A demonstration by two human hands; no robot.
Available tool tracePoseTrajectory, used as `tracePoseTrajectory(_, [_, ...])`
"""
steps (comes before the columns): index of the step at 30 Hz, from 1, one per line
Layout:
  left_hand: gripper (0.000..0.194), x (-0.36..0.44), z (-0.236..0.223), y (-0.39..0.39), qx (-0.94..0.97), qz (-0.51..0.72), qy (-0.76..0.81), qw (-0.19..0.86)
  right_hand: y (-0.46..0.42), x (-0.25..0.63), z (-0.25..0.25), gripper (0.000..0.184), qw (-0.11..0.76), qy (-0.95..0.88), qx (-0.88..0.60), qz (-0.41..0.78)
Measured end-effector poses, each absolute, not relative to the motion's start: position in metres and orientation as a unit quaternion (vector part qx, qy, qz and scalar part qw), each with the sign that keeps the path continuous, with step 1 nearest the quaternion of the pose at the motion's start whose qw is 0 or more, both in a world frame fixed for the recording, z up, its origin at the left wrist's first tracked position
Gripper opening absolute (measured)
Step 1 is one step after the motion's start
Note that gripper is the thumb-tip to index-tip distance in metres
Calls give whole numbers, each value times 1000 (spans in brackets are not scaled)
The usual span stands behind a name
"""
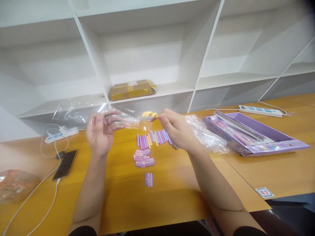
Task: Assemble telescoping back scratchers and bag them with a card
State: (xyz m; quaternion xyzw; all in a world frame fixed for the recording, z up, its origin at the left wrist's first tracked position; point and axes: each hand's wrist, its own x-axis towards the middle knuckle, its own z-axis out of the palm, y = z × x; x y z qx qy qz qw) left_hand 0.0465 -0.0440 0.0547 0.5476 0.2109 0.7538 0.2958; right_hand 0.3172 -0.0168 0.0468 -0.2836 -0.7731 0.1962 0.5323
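My left hand (pixel 100 131) pinches a clear plastic bag (pixel 73 109) between thumb and forefinger, its other fingers stretched towards the middle. The film spreads out to both sides of that hand. My right hand (pixel 176 129) is closed on a small yellow piece (pixel 149 114) that looks curled or made of several short parts; blur hides its kind. Below the hands, a row of short purple, pink, blue and yellow sticks (pixel 154 138) lies on the table. In front of them sit a loose pile of small printed cards (pixel 143 158) and a single purple card (pixel 149 180).
At right stands an open purple box (pixel 261 131) with stationery inside, beside crumpled clear wrapping (pixel 209 136). A phone (pixel 65 165), cables and a power strip (pixel 61 134) lie left, near an orange package (pixel 17 186). A taped parcel (pixel 132 89) rests on the white shelf (pixel 169 88).
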Motion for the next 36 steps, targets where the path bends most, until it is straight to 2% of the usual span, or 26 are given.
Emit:
tracePoseTrajectory(7, [32,51,55,-46,468,779,179,378,-5,306,44,47,513,-787,-279,200])
tracePoseTrajectory(13, [40,71,52,-49,487,719,192,457,-4,302,41,44,515,-804,-238,178])
tracePoseTrajectory(16, [36,81,47,-52,524,698,181,454,-6,299,40,45,518,-809,-229,161])
tracePoseTrajectory(20, [53,86,43,-54,539,707,221,402,-8,299,40,44,519,-809,-240,136])
tracePoseTrajectory(25, [29,83,45,-54,494,726,281,387,-11,302,41,37,515,-814,-237,121])
tracePoseTrajectory(30, [26,80,49,-54,466,713,296,433,-9,312,43,30,507,-820,-235,125])
tracePoseTrajectory(36, [23,77,54,-59,463,699,298,456,-7,321,46,33,490,-823,-233,168])
